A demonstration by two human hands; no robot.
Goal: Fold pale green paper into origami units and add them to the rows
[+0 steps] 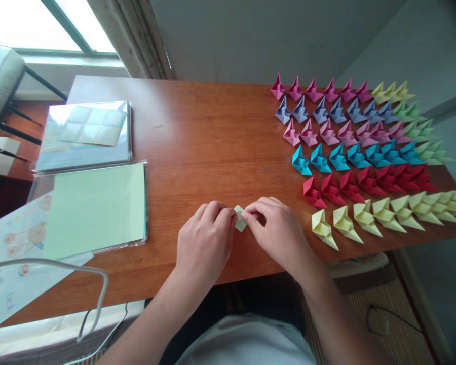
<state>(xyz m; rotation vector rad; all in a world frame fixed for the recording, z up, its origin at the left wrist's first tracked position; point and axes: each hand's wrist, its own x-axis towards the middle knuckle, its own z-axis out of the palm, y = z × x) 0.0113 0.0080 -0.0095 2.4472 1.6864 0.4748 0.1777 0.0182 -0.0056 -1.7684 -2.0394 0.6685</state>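
Observation:
A small folded piece of pale yellow-green paper [239,221] is pinched between my two hands, just above the front part of the wooden table [213,152]. My left hand [207,238] is closed on its left edge, thumb and forefinger together. From the other side my right hand [275,225] grips the right edge with thumb and forefinger. The fingers cover both ends of the paper, so its full shape is hidden. Just right of my right hand begins a row of pale yellow folded paper boats [323,228].
Rows of folded paper boats in red [330,190], blue [339,158], pink [329,133], purple [320,110] and magenta [295,89] stand on the right. Green paper sheets [99,210] and a clear-covered pack [83,157] lie left. A white cable [104,284] loops at front left.

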